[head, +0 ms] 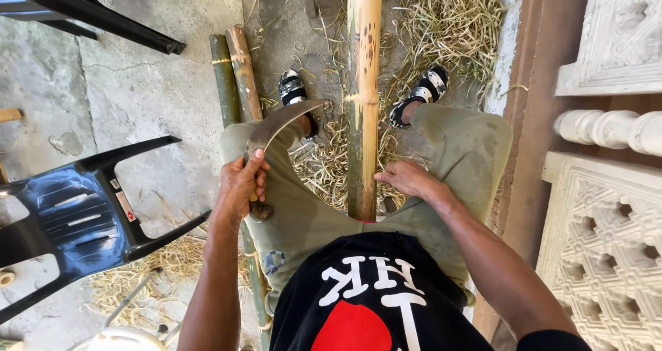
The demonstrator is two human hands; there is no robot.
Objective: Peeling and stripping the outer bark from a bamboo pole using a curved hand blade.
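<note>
**Bamboo pole upright between my knees, curved blade off to its left**

My left hand (241, 185) is clenched round the handle of a curved knife (279, 122); the blade arcs up and right from my fist, with its tip stopping just short of the bamboo pole (363, 96), not touching it.

My right hand (407, 178) rests against the pole's right side near its lower end, fingers laid on it; I can't tell whether they wrap fully round. That hand is the one on the pole, so the right is nearer and the blade hand stands apart to the left.

The pole's long axis runs near to far, straight away from my lap, between my two sandalled feet. Its cut end sits at my thighs, the far end leaves the top of the view. Green skin low down, yellow with dark spots farther up.

Around:
- two more bamboo lengths (234, 75) lie on the concrete, far left of my left knee, roughly parallel to the pole
- pale shavings (448, 20) litter the ground round my feet
- a dark plastic chair (76, 220) lies tipped over at near left, a small red-and-white sticker on its underside
- carved white panels (607, 247) on the right
</note>
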